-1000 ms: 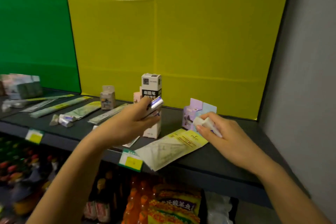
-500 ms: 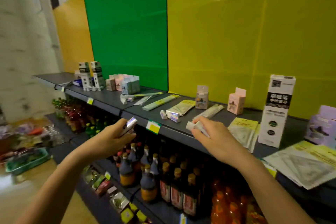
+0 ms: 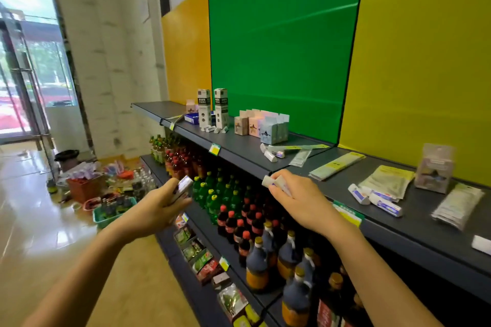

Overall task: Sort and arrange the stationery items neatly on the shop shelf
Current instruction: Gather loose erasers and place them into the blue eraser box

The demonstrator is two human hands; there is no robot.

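My left hand [image 3: 162,204] grips small white-and-purple erasers [image 3: 184,184] out in the aisle, in front of the bottle shelves. My right hand [image 3: 295,194] pinches two small white erasers [image 3: 273,182] just at the front edge of the dark shop shelf [image 3: 239,146]. More loose erasers [image 3: 272,152] lie on that shelf by long ruler packets [image 3: 336,166]. Further right lie other erasers [image 3: 377,198] and flat packets [image 3: 386,180]. Two tall white pen boxes [image 3: 212,109] stand at the far left, with a row of small pastel boxes [image 3: 261,126] beside them.
Below the shelf stand rows of drink and sauce bottles [image 3: 239,210]. Snack packets [image 3: 196,249] fill the lowest shelf. Baskets and goods [image 3: 106,194] clutter the floor at the left near a glass door. Green and yellow panels back the shelf.
My view has swung left along the shelf. Both hands have moved left with it, still holding their erasers; the tall box and the purple box at the right end are out of view.
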